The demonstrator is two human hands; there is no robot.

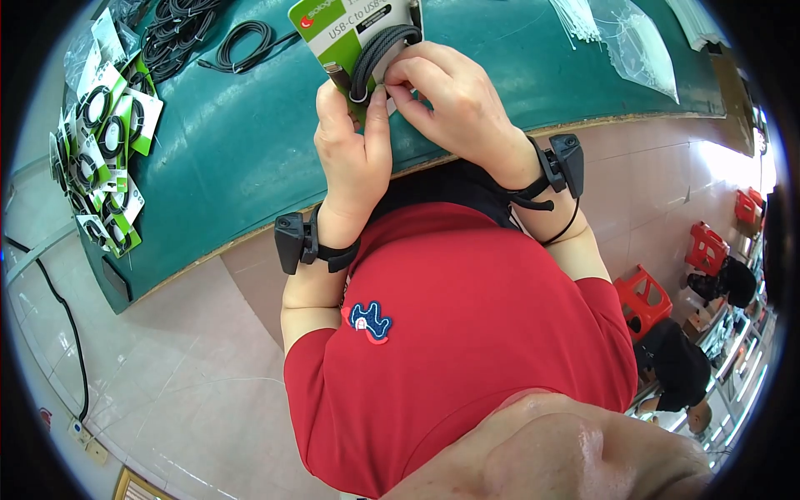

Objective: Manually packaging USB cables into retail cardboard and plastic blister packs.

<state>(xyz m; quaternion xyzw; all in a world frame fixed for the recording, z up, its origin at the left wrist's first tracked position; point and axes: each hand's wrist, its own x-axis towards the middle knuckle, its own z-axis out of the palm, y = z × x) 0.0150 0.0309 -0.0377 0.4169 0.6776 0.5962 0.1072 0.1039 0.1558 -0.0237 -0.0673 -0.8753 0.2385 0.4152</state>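
Observation:
A coiled dark grey braided cable (pixel 372 60) lies against a green and white cardboard backing card (pixel 343 32), held up over the near edge of the table. My left hand (pixel 352 137) grips the card's lower part, thumb in front beneath the coil. A pale tie or loop shows around the coil's lower end, and a metal plug (pixel 337 73) sticks out at its left. From the right, my right hand (pixel 454 93) pinches close to the coil, its fingertips pressed together. Whatever small thing is between those fingertips is hidden.
Several carded cables (pixel 104 158) are heaped at the table's left end. Loose black cable coils (pixel 179 33) lie at the back left of the green table (pixel 233 142). White cable ties (pixel 575 18) and a clear plastic bag (pixel 637 52) are at the back right. Red stools (pixel 643 300) stand behind.

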